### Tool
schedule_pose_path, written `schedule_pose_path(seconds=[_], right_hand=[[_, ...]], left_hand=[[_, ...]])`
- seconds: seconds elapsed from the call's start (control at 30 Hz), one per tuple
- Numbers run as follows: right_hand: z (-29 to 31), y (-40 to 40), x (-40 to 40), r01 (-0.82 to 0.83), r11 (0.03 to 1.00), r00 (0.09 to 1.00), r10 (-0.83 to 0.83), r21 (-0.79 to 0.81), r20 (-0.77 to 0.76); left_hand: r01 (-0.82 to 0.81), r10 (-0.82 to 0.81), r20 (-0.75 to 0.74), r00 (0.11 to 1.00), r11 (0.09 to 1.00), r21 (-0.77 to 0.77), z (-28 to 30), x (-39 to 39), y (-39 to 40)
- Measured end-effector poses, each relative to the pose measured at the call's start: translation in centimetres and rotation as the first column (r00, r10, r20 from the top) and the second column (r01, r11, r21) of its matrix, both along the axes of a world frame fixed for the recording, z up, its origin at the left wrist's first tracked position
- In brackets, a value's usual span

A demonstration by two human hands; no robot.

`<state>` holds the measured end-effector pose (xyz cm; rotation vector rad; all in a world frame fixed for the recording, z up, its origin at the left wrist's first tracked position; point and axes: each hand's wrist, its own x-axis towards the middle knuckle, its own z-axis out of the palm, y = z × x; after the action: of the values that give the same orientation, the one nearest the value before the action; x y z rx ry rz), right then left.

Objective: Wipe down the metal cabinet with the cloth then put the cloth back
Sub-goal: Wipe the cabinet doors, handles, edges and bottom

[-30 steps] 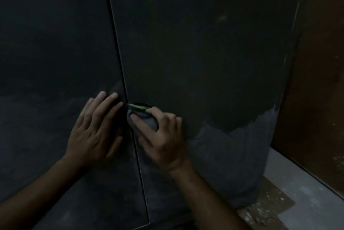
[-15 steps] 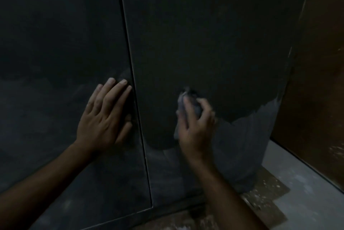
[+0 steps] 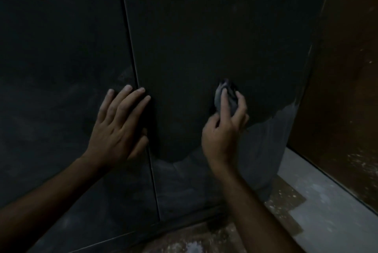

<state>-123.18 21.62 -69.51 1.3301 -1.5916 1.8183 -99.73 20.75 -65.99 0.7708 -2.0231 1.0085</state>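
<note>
Right hand [image 3: 224, 127] grips bunched cloth [image 3: 222, 97] – long axis toward 12 o'clock – against cabinet [image 3: 204, 33]; left hand [image 3: 117, 127] flat, fingers straight

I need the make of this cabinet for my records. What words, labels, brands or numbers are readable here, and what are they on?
None: no readable text shows anywhere.
Cabinet: plain dark doors, no label, badge or number in view.
Cloth: gripped by the right hand, no print visible.
Floor: only pale specks, no writing.
The picture is dim, so faint marks could be missed.
</note>
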Motion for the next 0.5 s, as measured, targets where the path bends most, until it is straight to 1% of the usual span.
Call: schedule_pose_path(seconds=[0.03,0.07,0.13,0.17,0.2,0.23,0.27,0.3,0.33,0.37,0.4,0.43,0.47,0.5], right_hand=[[0.8,0.2,0.9,0.004,1.0,0.999,-0.004,-0.005,-0.032],[0.6,0.6,1.9,-0.01,1.0,0.989,0.009,-0.002,-0.15],[-2.8,1.7,2.9,-0.082,0.994,0.9,0.103,0.067,-0.424],[-5.0,2.1,2.4,-0.081,0.991,0.857,0.126,0.111,-0.5],[-6.6,2.2,1.1,-0.05,0.99,0.844,0.114,0.135,-0.524],[-7.5,2.1,-0.7,-0.015,0.99,0.867,0.083,0.141,-0.492],[-7.8,1.8,-2.5,0.021,0.99,0.915,0.037,0.137,-0.403],[-7.4,1.4,-4.1,0.041,0.991,0.966,-0.006,0.129,-0.26],[-6.3,0.9,-5.7,0.054,0.992,0.995,-0.044,0.112,-0.085],[-4.6,0.2,-7.1,0.058,0.993,0.992,-0.069,0.106,0.108],[-3.0,-0.4,-8.2,0.052,0.993,0.959,-0.079,0.104,0.273],[-1.5,-0.8,-8.5,0.038,0.994,0.926,-0.074,0.102,0.369],[-0.7,-1.0,-8.0,0.04,0.995,0.928,-0.07,0.09,0.366],[-0.8,-0.7,-7.1,0.03,0.997,0.956,-0.048,0.065,0.288]], left_hand=[[0.0,0.0,0.019,1.0,1.0,0.003,-0.4,-0.3,0.0],[-0.006,0.006,0.032,0.999,1.0,0.004,-0.9,-0.6,-0.1],[-0.033,0.033,0.037,0.999,0.999,-0.001,-1.6,-1.0,-0.3],[-0.051,0.052,0.038,0.998,0.999,-0.011,-1.7,-1.1,-0.4],[-0.068,0.068,0.038,0.997,0.997,-0.022,-1.7,-1.2,-0.5],[-0.079,0.08,0.038,0.996,0.996,-0.029,-1.7,-1.2,-0.6],[-0.085,0.086,0.037,0.996,0.996,-0.028,-1.7,-1.2,-0.6],[-0.086,0.087,0.038,0.996,0.996,-0.025,-1.7,-1.2,-0.6],[-0.087,0.088,0.038,0.995,0.996,-0.026,-1.7,-1.2,-0.6],[-0.092,0.093,0.039,0.995,0.995,-0.026,-1.8,-1.3,-0.6],[-0.099,0.1,0.037,0.994,0.995,-0.026,-1.9,-1.3,-0.5],[-0.102,0.103,0.031,0.994,0.994,-0.027,-1.9,-1.4,-0.5],[-0.103,0.103,0.024,0.994,0.994,-0.029,-1.9,-1.5,-0.4],[-0.101,0.101,0.019,0.995,0.994,-0.031,-1.9,-1.5,-0.4]])
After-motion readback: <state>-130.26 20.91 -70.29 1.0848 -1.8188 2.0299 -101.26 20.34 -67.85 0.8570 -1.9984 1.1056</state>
